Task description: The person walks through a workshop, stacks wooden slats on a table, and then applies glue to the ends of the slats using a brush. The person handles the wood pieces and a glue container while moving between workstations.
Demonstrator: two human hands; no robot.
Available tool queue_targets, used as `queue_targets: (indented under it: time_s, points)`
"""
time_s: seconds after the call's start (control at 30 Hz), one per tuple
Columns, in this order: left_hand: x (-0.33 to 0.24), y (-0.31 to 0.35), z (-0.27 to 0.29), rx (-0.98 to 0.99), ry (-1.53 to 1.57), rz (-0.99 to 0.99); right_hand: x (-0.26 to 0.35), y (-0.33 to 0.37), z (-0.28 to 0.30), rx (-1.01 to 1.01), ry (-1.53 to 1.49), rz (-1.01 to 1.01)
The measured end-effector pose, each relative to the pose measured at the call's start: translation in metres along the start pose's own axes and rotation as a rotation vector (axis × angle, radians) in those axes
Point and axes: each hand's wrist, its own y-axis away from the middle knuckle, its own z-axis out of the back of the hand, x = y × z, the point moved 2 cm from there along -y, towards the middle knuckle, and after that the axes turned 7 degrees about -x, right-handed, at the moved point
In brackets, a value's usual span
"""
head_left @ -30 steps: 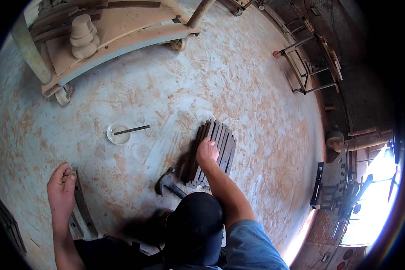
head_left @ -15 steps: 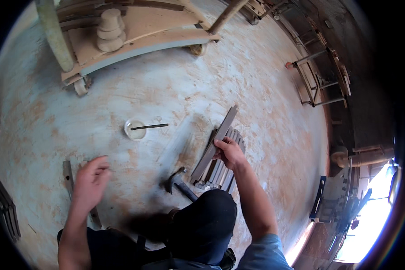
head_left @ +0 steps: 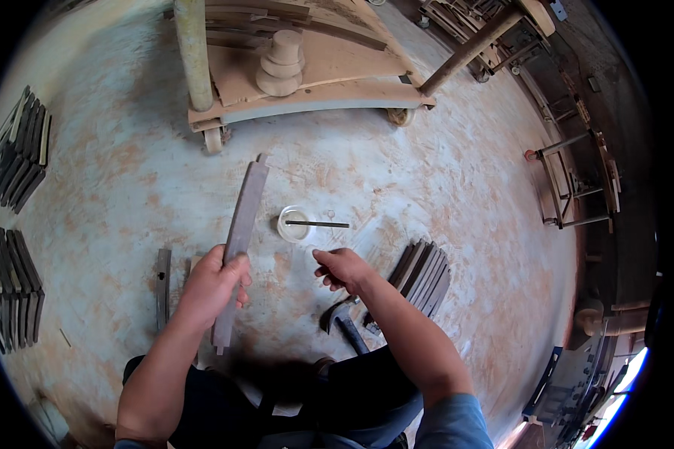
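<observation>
My left hand (head_left: 211, 288) grips a grey-brown wooden slat (head_left: 249, 202) near its lower half. The slat stands tilted up and away from me, with a narrower tongue at each end. My right hand (head_left: 342, 271) is just to the near right of a small clear plastic cup (head_left: 282, 226), its fingers loosely curled and nothing visible in them. A thin dark stick (head_left: 323, 224) rests in the cup and juts out rightward over its rim. Beyond my right wrist lies a stack of similar slats (head_left: 425, 278). A claw hammer (head_left: 344, 322) lies below my right forearm, its handle end hidden by my leg.
A slat with a dark hole (head_left: 162, 280) lies left of my left hand. Assembled dark wooden pieces are piled at the left (head_left: 11, 288). Ahead stands a wheeled wooden cart (head_left: 322, 105) carrying round wooden blocks (head_left: 281, 67). A metal-framed trolley (head_left: 577, 179) stands far right.
The slat has passed from my right hand to my left hand, away from the stack. My right hand has moved left toward the cup. The view has shifted left.
</observation>
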Motion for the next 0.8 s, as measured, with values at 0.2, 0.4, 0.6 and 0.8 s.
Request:
queue_targets:
  time_s: [0.2, 0.4, 0.6, 0.8]
  points:
    - [-0.012, 0.003, 0.020, -0.048, 0.109, 0.020, -0.031, -0.071, 0.006, -0.212, -0.506, 0.013]
    - [0.007, 0.000, 0.028, -0.029, -0.106, -0.062, -0.025, -0.104, 0.005, -0.243, -0.901, 0.022]
    - [0.013, -0.003, 0.033, -0.009, -0.285, -0.099, 0.001, -0.091, 0.001, -0.329, -0.687, 0.215]
    - [0.016, -0.014, 0.030, -0.096, -0.553, -0.213, 0.042, -0.052, 0.009, -0.338, -0.314, 0.449]
